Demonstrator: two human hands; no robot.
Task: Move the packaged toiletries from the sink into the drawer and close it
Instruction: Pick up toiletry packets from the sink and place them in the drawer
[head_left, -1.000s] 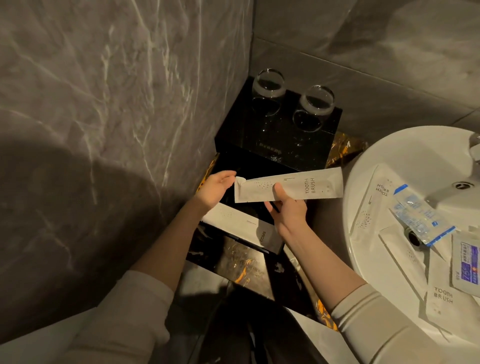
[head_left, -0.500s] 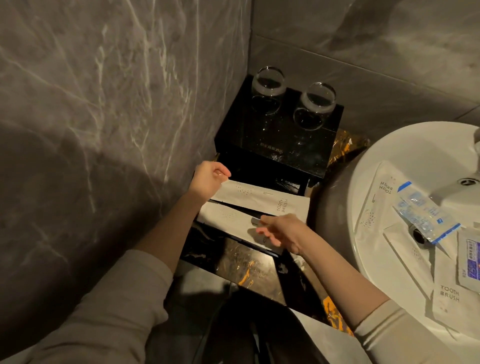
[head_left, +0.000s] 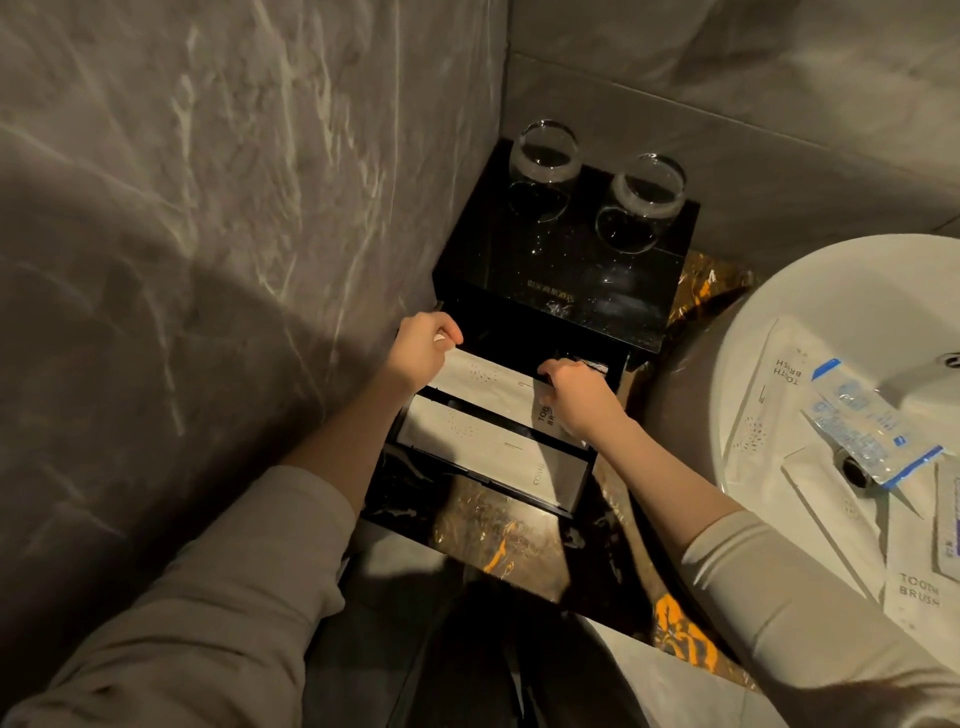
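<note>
On black box (head_left: 561, 291), 2 glasses (head_left: 543, 156), sink (head_left: 779, 322) nr.

The room is dim and yellowish, a big dark shadow lies on the wall (head_left: 156, 364), and edges look bent.

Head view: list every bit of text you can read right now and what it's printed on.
"TOO / BRU", rest hidden by the right hand: packet being laid in the drawer.
"COMB": packet in the drawer's front slot.
"TOOTH BRUSH", upside down: packet in the sink.
"TOOTH BRUSH": packet at the sink's near edge.
Gold lettering on the black box, print on the blue sachet: too blurred.
</note>
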